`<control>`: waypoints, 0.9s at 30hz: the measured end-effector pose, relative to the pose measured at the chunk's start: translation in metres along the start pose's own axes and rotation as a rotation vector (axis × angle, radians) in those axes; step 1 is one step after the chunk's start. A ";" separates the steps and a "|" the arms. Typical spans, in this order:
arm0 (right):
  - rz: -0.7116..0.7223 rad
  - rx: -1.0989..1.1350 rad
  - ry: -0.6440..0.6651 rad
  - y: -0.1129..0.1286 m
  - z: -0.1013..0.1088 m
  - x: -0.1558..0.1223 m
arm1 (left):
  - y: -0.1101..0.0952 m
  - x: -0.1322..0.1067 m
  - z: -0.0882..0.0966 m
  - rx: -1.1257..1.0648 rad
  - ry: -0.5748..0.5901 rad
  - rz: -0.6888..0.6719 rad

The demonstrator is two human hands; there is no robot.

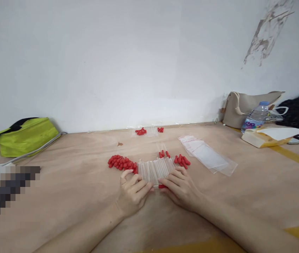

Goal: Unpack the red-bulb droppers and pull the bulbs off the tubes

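Observation:
Between my two hands, a clear dropper tube (156, 187) meets a red dropper bulb (162, 186). My left hand (133, 193) pinches the tube at its left, fingers closed. The fingers of my right hand (182, 188) are closed around the bulb. Just beyond them lies a row of clear tubes (154, 169), side by side. A heap of red bulbs (119, 162) flanks the row on the left, and a smaller heap of bulbs (182, 161) on the right. Several droppers with red bulbs (164, 154) rest behind the row, their thin tubes pointing away.
Near the wall lie bags with red bulbs (140, 131). Flat clear zip bags (206, 154) are at the right. Farther right stand a water bottle (256, 116), a beige bag (237, 110) and an open yellow-white packet (268, 136). A lime-green bag (28, 137) sits at the left.

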State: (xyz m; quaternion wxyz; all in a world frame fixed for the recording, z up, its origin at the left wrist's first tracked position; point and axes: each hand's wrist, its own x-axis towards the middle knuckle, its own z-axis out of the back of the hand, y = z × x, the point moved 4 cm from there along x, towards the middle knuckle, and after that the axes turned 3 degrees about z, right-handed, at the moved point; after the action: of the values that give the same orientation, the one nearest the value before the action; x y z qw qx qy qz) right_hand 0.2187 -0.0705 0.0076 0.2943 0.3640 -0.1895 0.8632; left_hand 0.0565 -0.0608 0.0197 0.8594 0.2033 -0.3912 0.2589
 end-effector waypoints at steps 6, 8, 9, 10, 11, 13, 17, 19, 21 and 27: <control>-0.024 -0.065 0.033 -0.001 -0.001 -0.001 | 0.000 0.003 0.002 -0.006 0.082 0.025; -0.021 -0.066 0.034 0.000 0.000 -0.002 | -0.001 0.004 0.003 -0.016 0.084 0.024; -0.016 -0.064 0.029 -0.001 0.001 -0.003 | -0.001 0.003 0.004 -0.024 0.086 0.020; -0.014 -0.064 0.020 -0.002 0.003 -0.005 | 0.001 0.002 0.006 -0.035 0.083 0.021; -0.018 -0.065 0.008 -0.004 0.006 -0.006 | 0.004 0.001 0.007 -0.045 0.076 0.034; -0.060 -0.062 -0.027 -0.013 0.013 -0.010 | 0.015 -0.003 0.010 -0.063 0.049 0.098; -0.225 0.096 -0.149 -0.040 0.024 -0.015 | 0.036 -0.010 0.009 -0.140 0.030 0.232; -0.315 0.217 -0.201 -0.054 0.025 -0.016 | 0.041 -0.010 0.003 -0.185 0.044 0.271; -0.425 0.272 -0.235 -0.068 0.024 -0.019 | 0.044 -0.009 -0.003 -0.195 0.048 0.303; -0.856 0.253 -0.298 -0.109 0.022 -0.040 | 0.051 -0.005 -0.011 -0.183 -0.002 0.310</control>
State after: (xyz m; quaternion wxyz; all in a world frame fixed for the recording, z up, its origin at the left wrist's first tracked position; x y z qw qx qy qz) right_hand 0.3229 -0.0152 0.0055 0.5468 0.5622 0.0444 0.6188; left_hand 0.0291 -0.0163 0.0169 0.8237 0.0616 -0.4405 0.3516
